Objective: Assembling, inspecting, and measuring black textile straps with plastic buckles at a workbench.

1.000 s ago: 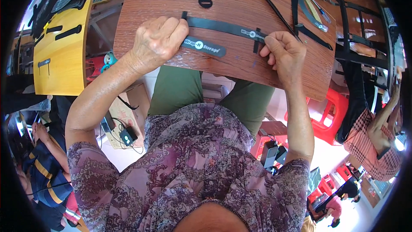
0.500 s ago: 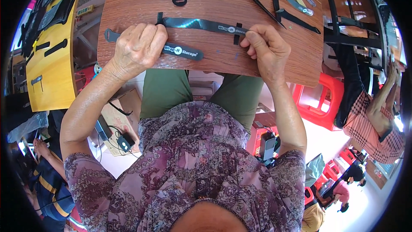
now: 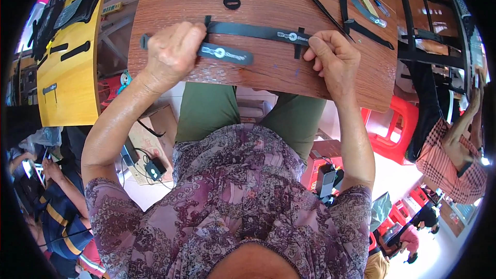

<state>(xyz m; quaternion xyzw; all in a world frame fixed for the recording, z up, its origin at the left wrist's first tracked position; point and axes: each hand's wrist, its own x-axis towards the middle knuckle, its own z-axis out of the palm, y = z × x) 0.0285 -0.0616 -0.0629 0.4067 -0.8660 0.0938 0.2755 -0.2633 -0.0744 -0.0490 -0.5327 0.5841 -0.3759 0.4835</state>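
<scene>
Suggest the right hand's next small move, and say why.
Probably press the upper strap flat with the right hand: that hand pinches its right end, close beside the black strip that crosses it and sticks out on both sides.

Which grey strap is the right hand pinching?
The upper grey strap; its right end meets the right hand. The lower grey strap, nearer the wearer, stops short.

The straps [image 3: 245,30] are dark grey, the table [image 3: 274,5] wood-grained brown, the shirt [image 3: 227,191] patterned purple.
</scene>
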